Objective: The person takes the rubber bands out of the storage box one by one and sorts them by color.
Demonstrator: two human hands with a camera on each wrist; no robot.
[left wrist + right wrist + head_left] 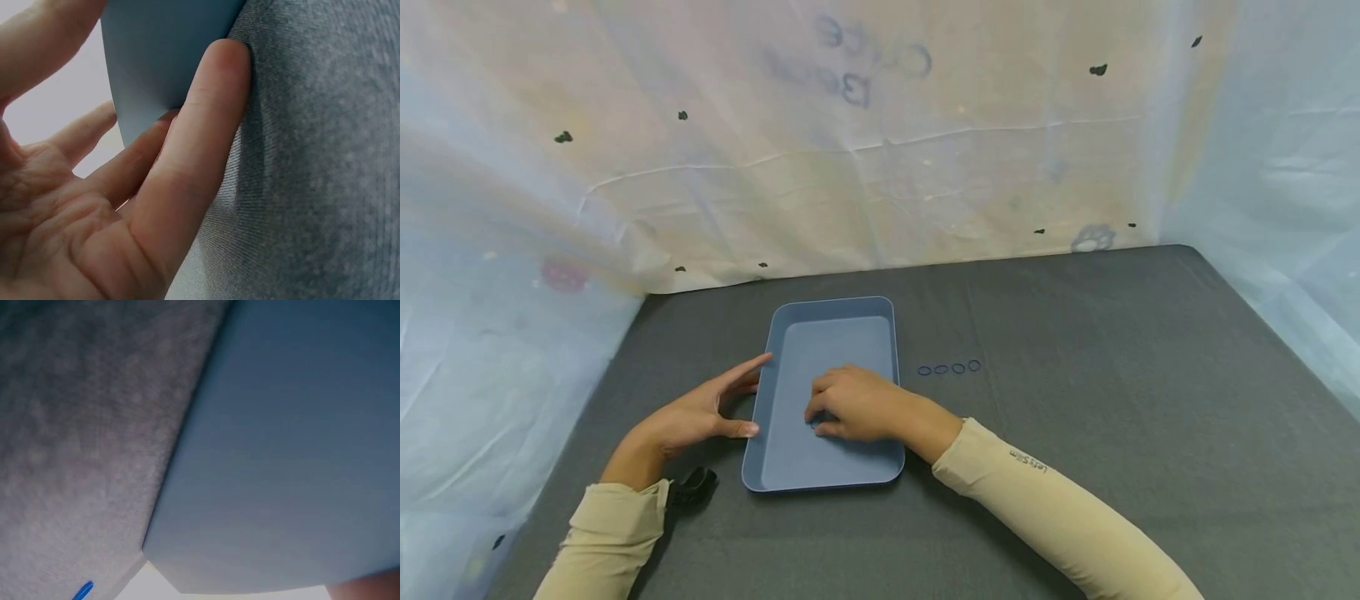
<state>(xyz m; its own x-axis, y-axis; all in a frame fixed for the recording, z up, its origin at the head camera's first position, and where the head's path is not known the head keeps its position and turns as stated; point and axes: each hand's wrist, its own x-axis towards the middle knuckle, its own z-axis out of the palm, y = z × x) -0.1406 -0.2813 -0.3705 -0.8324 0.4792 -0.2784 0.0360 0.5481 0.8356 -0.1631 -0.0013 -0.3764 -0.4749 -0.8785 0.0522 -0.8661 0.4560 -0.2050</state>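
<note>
A shallow blue-grey tray (838, 342) lies on the dark cloth. My left hand (700, 412) is at its left side, thumb and fingers spread and fairly straight. In the left wrist view those fingertips (226, 59) rest against the tray's outer wall (159, 50). Inside the tray, low over its floor, my right hand (861, 404) has its fingers and thumb curled in a pinch. A bit of a small blue ring (813, 424) shows at the fingertips, the rest hidden by the hand. From the right wrist, mostly the tray's outer wall (281, 456) is seen.
Several thin blue rings (949, 368) lie in a row on the cloth, right of the tray. A black strap-like object (694, 487) is at the left wrist. Pale sheeting (880, 200) hangs behind the table and along both sides.
</note>
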